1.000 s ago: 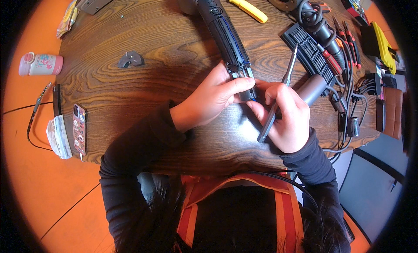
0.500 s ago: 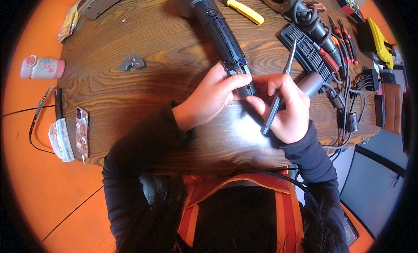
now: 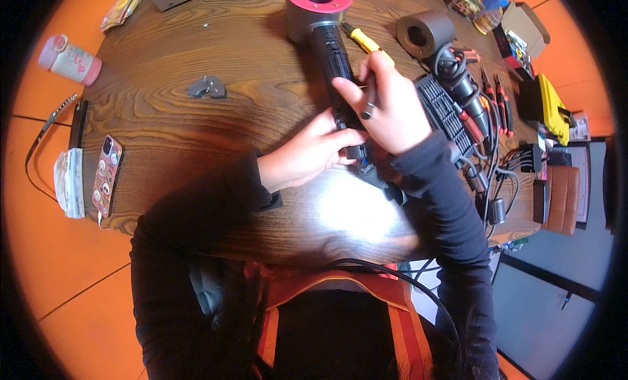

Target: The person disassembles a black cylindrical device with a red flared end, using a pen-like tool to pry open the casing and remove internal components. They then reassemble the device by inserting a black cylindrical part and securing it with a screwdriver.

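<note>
A hair dryer (image 3: pixel 302 27) with a pink ring on its head lies on the table, its handle (image 3: pixel 335 59) stripped of its outer sleeve and pointing toward me. My left hand (image 3: pixel 307 151) is wrapped round the handle's lower end. Over the handle's middle, my right hand (image 3: pixel 396 108) grips a slim grey metal tool (image 3: pixel 369 109), whose rear end shows beneath the fingers. The tool's tip is hidden by that hand. Just beyond my right fingers lies a yellow-handled screwdriver (image 3: pixel 366 40). A dark cable end (image 3: pixel 392 191) extends below the handle, beside my right sleeve.
At the right lie a second grey hair dryer (image 3: pixel 425 34) with coiled cable, a black bit case (image 3: pixel 445 112), red-handled pliers (image 3: pixel 502 102) and a yellow-black box (image 3: pixel 553 108). A grey curved part (image 3: pixel 208 87), a phone (image 3: pixel 106 174) and a pink bottle (image 3: pixel 72 61) are at left.
My right hand has moved up and away from the handle's lower end to its middle, with the grey tool turned in its grip. My left hand stays on the lower end. The view has shifted.
</note>
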Demonstrator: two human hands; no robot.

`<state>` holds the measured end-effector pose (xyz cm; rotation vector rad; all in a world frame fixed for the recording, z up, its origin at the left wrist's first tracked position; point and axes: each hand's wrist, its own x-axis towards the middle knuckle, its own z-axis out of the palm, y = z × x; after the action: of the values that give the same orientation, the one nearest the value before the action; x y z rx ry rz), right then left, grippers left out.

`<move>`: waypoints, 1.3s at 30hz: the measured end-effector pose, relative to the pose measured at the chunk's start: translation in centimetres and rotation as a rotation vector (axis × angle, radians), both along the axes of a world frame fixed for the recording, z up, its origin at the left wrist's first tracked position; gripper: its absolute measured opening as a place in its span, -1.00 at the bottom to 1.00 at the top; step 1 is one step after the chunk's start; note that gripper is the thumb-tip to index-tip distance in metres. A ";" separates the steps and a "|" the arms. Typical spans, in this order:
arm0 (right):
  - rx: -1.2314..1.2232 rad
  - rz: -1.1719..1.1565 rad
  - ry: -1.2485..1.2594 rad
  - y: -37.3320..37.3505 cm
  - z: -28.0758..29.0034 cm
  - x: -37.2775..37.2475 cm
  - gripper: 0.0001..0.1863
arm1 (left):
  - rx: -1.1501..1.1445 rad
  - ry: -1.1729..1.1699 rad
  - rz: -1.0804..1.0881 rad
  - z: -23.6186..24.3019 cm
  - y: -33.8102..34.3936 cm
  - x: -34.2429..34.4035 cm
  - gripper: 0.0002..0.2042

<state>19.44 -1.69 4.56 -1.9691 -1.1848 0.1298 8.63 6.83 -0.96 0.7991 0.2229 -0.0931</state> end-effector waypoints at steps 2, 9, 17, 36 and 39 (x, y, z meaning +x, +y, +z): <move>-0.034 0.001 -0.003 1.5 -0.6 0.2 -0.64 | 0.004 -0.038 0.005 -0.2 0.1 0.0 -0.66; 0.083 0.007 0.232 1.8 -2.1 1.5 -0.62 | 0.180 -0.103 0.034 -0.4 0.0 0.0 -0.69; 0.055 0.020 0.465 1.0 -2.5 1.7 -0.70 | 0.099 -0.146 -0.048 0.1 0.2 -0.2 -0.68; 0.149 0.030 0.446 1.0 -2.8 1.7 -0.62 | 0.158 -0.083 0.035 0.0 -0.4 -0.6 -0.76; 0.130 0.051 0.560 1.1 -2.7 1.8 -0.64 | 0.214 -0.089 0.065 0.1 -0.7 -0.7 -0.79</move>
<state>21.22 -0.61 1.86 -1.6362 -0.8475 0.5755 7.91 6.15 -0.89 1.0063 0.1759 0.0281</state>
